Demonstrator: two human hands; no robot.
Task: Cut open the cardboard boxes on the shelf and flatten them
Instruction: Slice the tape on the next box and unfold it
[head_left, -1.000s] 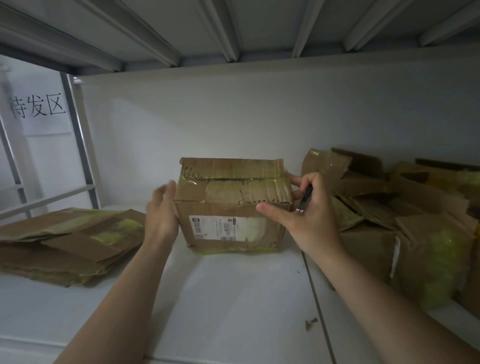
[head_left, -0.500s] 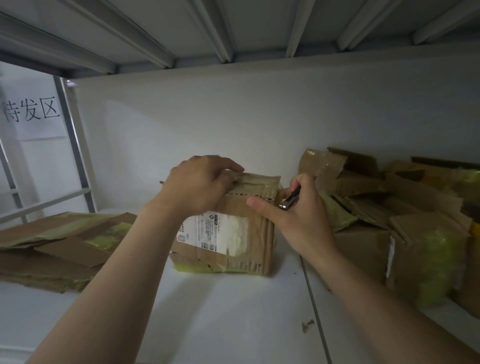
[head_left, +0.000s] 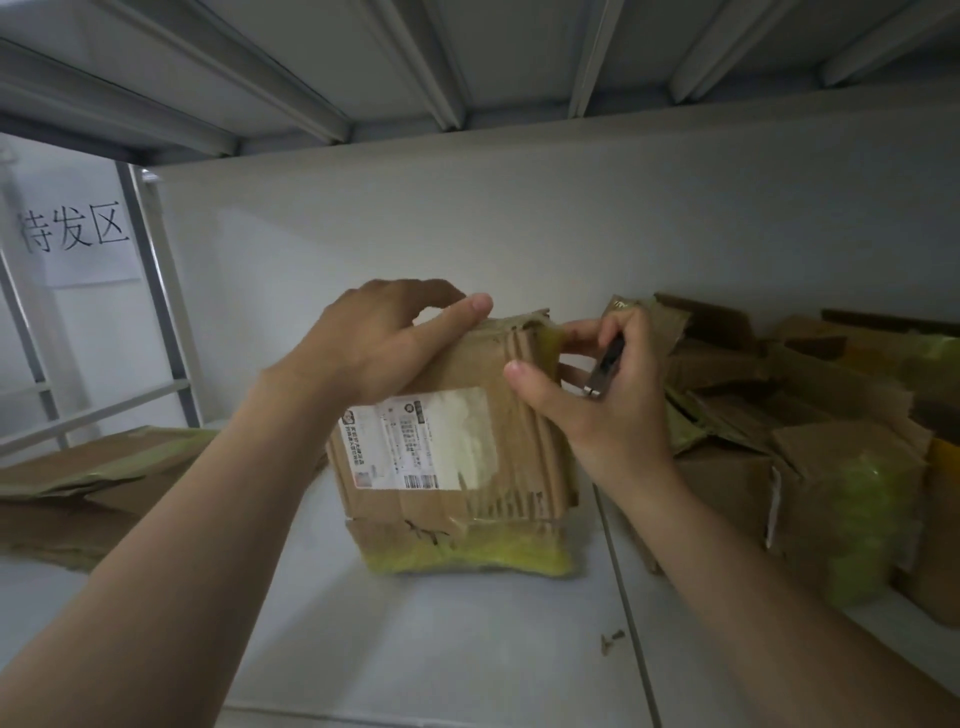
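We see the worn brown cardboard box (head_left: 457, 457) with its white label standing closed on the white metal shelf (head_left: 467, 649) — contents hidden. The left hand (head_left: 384, 343) grips its top edge. The right hand (head_left: 608, 395) holds a small dark cutter (head_left: 605, 366) at the upper right corner. To the left lies flattened cardboard (head_left: 93, 483) — to the right, crumpled brown boxes (head_left: 831, 467).

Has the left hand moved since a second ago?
Yes. The left hand rose from the labelled box's side onto its top, away from the flattened cardboard.
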